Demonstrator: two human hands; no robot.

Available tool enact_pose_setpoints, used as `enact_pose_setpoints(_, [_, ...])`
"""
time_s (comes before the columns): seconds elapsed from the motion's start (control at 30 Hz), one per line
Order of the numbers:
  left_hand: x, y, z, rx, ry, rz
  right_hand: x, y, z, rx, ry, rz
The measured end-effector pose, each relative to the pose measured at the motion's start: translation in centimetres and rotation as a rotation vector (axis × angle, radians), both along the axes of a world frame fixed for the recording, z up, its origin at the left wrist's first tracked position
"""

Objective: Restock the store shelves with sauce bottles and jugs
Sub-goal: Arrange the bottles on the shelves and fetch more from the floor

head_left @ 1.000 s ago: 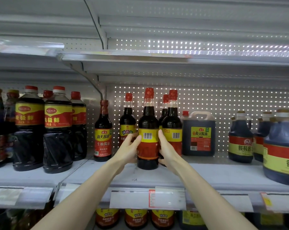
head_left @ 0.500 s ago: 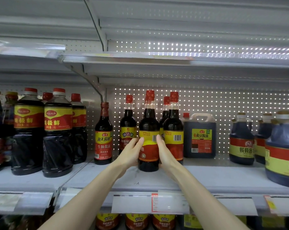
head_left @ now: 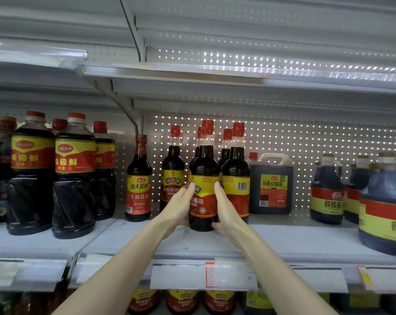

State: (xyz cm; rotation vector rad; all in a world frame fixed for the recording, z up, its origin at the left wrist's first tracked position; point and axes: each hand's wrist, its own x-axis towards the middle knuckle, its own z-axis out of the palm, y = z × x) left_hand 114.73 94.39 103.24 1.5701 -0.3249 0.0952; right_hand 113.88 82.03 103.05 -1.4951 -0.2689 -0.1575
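Observation:
A dark sauce bottle (head_left: 203, 178) with a red cap and a yellow-and-red label stands on the grey middle shelf (head_left: 283, 237), in front of several like bottles. My left hand (head_left: 180, 204) holds its left side, fingertips on the label. On the bottle's right side is my right hand (head_left: 225, 204), fingers up along the label and thumb at the base. The label's front faces me. A neighbour bottle (head_left: 236, 178) to the right shows its barcode.
Large red-capped bottles (head_left: 74, 176) fill the left bay. A slim bottle (head_left: 139, 180) stands left of my hands, a square jug (head_left: 270, 185) to the right, round jugs (head_left: 326, 192) at far right. An upper shelf (head_left: 192, 76) hangs overhead. Price tags line the shelf edge.
The bottle between my hands has turned: its barcode faced me before, now the label front does. It has also moved slightly back toward the row.

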Motion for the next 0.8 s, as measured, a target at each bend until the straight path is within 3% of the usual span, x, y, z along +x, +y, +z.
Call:
enact_pose_setpoints(0.2, [-0.5, 0.5, -0.1, 0.098, -0.070, 0.044, 0.1, 0.0, 0.5, 0.046, 0.010, -0.012])
enact_pose_setpoints(0.43, [0.3, 0.4, 0.3, 0.030, 0.033, -0.003, 0.2, 1.1, 0.0, -0.021, 0.031, -0.106])
enact_pose_setpoints(0.67, [0.6, 0.6, -0.4, 0.066, -0.008, -0.001, -0.4, 0.3, 0.9, 0.099, 0.107, -0.030])
enact_pose_setpoints(0.8, [0.4, 0.4, -0.9, 0.104, -0.078, 0.012, -0.2, 0.4, 1.0, 0.054, 0.139, -0.017])
